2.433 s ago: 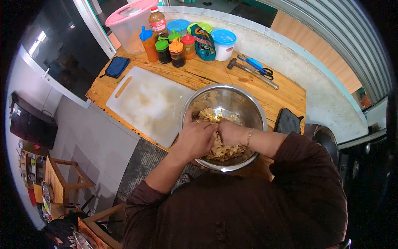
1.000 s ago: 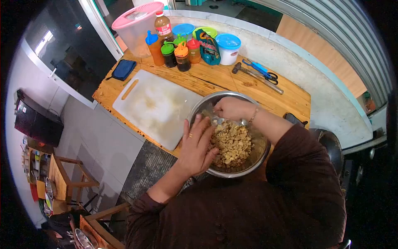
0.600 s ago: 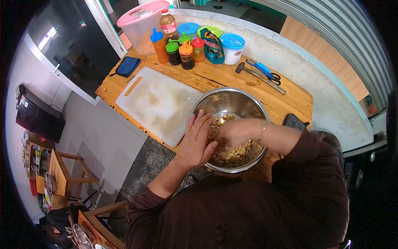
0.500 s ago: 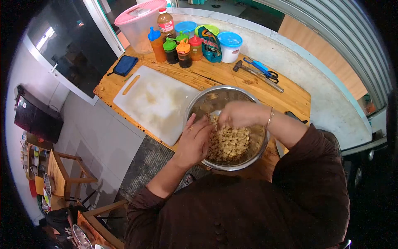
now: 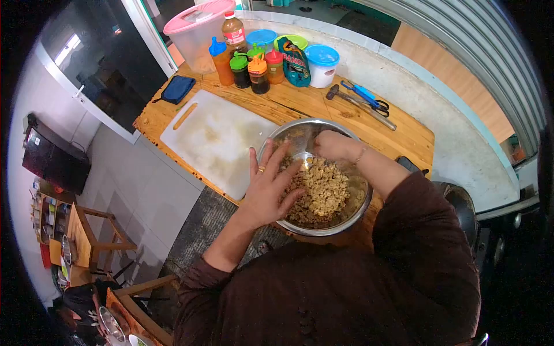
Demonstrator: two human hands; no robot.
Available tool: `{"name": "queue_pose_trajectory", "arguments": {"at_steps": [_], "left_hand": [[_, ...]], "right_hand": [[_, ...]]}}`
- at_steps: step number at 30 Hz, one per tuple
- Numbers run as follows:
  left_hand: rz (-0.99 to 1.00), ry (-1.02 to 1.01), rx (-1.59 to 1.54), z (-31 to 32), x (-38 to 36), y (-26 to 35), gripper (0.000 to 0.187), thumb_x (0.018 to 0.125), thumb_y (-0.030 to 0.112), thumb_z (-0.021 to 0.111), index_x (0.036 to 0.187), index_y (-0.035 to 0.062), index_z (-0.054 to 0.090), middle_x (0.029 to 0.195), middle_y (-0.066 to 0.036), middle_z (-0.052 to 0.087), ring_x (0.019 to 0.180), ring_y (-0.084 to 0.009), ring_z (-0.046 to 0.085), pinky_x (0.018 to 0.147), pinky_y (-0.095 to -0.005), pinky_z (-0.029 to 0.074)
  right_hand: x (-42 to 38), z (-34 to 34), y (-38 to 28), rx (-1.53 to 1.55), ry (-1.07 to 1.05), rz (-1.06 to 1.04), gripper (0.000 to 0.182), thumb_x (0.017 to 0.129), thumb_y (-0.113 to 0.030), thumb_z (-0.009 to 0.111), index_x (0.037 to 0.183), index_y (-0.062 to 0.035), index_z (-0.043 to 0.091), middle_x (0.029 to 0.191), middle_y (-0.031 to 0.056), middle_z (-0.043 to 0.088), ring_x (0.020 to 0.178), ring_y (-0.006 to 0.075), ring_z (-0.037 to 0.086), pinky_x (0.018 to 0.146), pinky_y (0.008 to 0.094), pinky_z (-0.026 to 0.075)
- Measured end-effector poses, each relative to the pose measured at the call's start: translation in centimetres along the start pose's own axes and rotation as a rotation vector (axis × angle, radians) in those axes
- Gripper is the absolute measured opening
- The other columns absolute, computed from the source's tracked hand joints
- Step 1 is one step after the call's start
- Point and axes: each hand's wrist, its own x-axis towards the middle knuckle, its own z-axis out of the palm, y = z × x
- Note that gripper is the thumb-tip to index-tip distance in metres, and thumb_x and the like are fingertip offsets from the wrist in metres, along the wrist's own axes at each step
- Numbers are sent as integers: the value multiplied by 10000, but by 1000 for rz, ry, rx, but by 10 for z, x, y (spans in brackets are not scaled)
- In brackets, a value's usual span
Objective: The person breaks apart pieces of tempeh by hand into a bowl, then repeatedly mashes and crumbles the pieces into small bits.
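A dark brown top (image 5: 323, 288), loose in cut, small button-like marks (image 5: 304, 320) down its front, roomy matching sleeves (image 5: 424, 225) ending short of the wrists, a plain gold-coloured ring (image 5: 261, 169) on the left hand (image 5: 268, 193), a thin bracelet (image 5: 361, 154) on the right wrist (image 5: 356, 152)

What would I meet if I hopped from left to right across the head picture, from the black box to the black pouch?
Black box → board → bowl → black pouch.
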Motion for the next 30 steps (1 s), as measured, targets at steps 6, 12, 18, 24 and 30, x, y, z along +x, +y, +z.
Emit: {"name": "queue_pose_trajectory", "arguments": {"at_steps": [6,12,18,24,30], "left_hand": [[27,133,-284,8,0,-8,744,980,519,371,1495,-8,267,1573,-253,190,1459,-437,167,1169,-578,12],[-24,153,-206,4,0,-14,748,992,505,326,1497,-38,227,1565,-295,159,1460,-427,169,1173,-574,24],[-67,103,-127,5,0,-13,714,983,449,399,1477,-49,259,1566,-296,147,1456,-428,176,1181,-560,60],[-50,84,-107,8,-3,-12,661,983,365,423,1476,-41,254,1570,-292,154,1464,-427,165,1189,-541,83],[-73,61,-117,6,-3,-8,604,997,345,419,1447,-44,314,1561,-273,200,1448,-421,210,1189,-522,126]], "right_hand": [[95,112,-14,698,28,-495,306,829,-233,617,930,49,679,898,249,672,846,383,647,788,444,509],[-35,56,-84,-175,-185,-607,307,726,-204,667,978,-32,703,1130,183,660,986,377,638,879,427,515],[-83,57,-44,-636,-122,-398,809,757,-218,667,1495,-156,340,1547,292,200,1088,474,593,990,499,469],[-26,99,-30,-139,-36,-152,595,810,-134,619,1385,-98,469,1394,316,421,979,421,648,860,472,523],[-5,77,-40,-17,-11,-135,305,773,-123,662,1040,25,653,1073,263,622,929,406,653,830,469,520]]}}
